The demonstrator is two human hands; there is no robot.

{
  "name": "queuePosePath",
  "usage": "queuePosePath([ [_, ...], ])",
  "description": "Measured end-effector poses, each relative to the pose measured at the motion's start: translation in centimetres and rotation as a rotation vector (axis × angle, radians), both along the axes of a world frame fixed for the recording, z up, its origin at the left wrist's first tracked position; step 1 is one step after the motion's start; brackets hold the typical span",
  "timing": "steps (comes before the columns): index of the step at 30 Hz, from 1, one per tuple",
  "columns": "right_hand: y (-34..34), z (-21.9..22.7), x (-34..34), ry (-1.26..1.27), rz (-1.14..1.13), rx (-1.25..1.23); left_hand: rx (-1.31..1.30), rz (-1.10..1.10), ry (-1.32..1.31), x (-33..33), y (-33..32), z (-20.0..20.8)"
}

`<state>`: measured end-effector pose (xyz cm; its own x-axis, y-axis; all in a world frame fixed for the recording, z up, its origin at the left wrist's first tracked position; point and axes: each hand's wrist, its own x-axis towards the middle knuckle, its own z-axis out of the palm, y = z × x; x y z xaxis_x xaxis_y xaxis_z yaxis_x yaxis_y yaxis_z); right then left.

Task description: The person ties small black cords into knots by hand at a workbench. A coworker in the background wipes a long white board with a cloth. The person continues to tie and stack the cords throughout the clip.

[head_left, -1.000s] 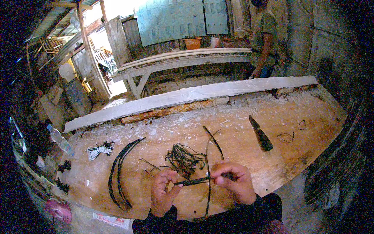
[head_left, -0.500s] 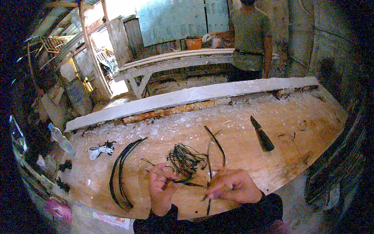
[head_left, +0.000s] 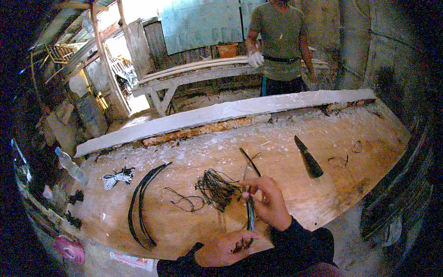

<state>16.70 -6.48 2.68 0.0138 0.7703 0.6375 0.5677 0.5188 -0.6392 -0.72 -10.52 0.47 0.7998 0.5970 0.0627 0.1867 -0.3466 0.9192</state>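
Observation:
My right hand (head_left: 268, 202) is closed around the middle of a long dark strip (head_left: 250, 216), with the thumb and fingers pinching it. Nearer to me, my left hand (head_left: 227, 248) is closed at the strip's lower end, palm partly up. The strip's far end (head_left: 249, 160) lies on the board beside a thin, paler piece. Just left of my right hand sits a tangled bundle of dark cord (head_left: 217, 190), with a loose loop of cord (head_left: 186, 202) beside it. Two curved dark strips (head_left: 141, 203) rest farther left. What the left fingertips cover is hidden.
A dark knife (head_left: 309, 158) lies to the right, near thin wire loops (head_left: 339, 161). White cord (head_left: 117, 178) and a plastic bottle (head_left: 71, 165) are at the left. A white beam (head_left: 221, 112) edges the wooden board (head_left: 295, 203). Beyond stands a person (head_left: 280, 44).
My left hand has left the cord and moved down and right to the strip's near end. My right hand has shifted up along the strip. The person opposite has turned around.

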Motion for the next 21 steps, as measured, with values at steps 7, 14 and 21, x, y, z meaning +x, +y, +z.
queuePosePath([
  [7, -0.9, 0.5, -0.7, 0.021, -0.056, 0.112, 0.172, 0.579, -0.128, -4.0, 1.6, -0.2],
  [14, -1.4, 0.2, -1.0, 0.186, 0.608, -0.088, 0.274, 1.081, -0.254, -6.3, 3.1, 1.7],
  [21, -2.4, 0.5, -2.9, 0.172, 1.132, -0.386, 0.488, 1.16, -0.069, -6.6, 4.1, 2.1],
])
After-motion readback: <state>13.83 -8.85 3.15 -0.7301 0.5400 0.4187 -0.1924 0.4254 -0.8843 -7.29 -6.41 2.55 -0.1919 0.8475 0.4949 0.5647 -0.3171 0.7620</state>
